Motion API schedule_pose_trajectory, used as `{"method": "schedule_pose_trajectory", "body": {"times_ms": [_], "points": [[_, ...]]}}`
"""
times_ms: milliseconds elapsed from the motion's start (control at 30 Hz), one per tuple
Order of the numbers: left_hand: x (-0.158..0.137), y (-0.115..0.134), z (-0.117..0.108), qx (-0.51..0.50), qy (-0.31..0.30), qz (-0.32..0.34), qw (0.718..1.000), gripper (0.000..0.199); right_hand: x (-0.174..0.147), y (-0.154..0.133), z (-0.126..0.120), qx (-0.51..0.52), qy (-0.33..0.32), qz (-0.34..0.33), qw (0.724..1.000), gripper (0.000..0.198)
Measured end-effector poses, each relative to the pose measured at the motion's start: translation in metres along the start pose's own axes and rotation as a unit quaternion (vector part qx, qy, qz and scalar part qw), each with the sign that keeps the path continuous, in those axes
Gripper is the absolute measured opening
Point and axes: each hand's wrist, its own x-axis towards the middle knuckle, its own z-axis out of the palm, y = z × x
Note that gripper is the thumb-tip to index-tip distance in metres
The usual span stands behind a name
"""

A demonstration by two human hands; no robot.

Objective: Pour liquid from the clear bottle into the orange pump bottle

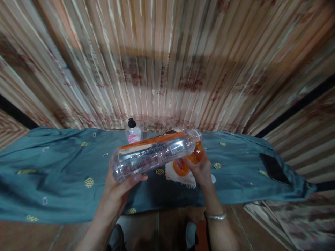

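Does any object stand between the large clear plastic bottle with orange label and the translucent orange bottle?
Nothing visible does: the left hand holds the clear bottle, its mouth close to the top of the orange bottle in the right hand.

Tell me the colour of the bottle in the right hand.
Orange and see-through; the bottle shows best in the head view.

A pleated beige curtain point(157, 45) with reddish-brown printed motifs fills the upper half of the frame, while dark bars point(300, 104) slant in at the left and right edges. Across the middle stretches a surface draped in a wrinkled teal cloth point(65, 167) patterned with yellow ovals and small pale rectangles. Brownish floor tiles point(142, 226) with pale joints line the bottom, under dim, uneven light.
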Motion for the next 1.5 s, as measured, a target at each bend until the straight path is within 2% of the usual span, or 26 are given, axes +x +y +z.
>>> {"method": "schedule_pose_trajectory", "body": {"times_ms": [300, 467, 633, 800, 1000, 1267, 1500], "points": [[-0.004, -0.002, 0.002, -0.025, 0.006, -0.005, 1.0, 0.063, -0.003, 0.001, 0.0, -0.004, 0.004, 0.017, 1.0, 0.076], [-0.008, -0.011, -0.001, -0.038, 0.029, -0.027, 0.998, 0.065, -0.004, 0.003, 0.001, 0.02, -0.005, 0.006, 1.0, 0.07], [-0.012, -0.016, -0.004, -0.027, 0.023, -0.049, 0.998, 0.061, -0.003, 0.003, 0.001, 0.024, -0.005, 0.008, 1.0, 0.071], [-0.012, -0.018, -0.005, -0.021, 0.022, -0.033, 0.999, 0.066, -0.004, 0.005, 0.001, 0.03, -0.006, 0.015, 0.999, 0.072], [-0.014, -0.016, -0.004, -0.034, 0.009, -0.045, 0.998, 0.071, -0.004, 0.005, -0.003, 0.035, -0.032, 0.008, 0.999, 0.072], [-0.015, -0.013, 0.0, -0.003, 0.029, -0.036, 0.999, 0.076, -0.002, 0.008, -0.004, -0.002, -0.019, -0.026, 0.999, 0.065], [-0.013, -0.011, -0.004, 0.0, 0.023, -0.026, 0.999, 0.074, -0.001, 0.015, -0.003, 0.009, -0.031, -0.027, 0.999, 0.07]]}}
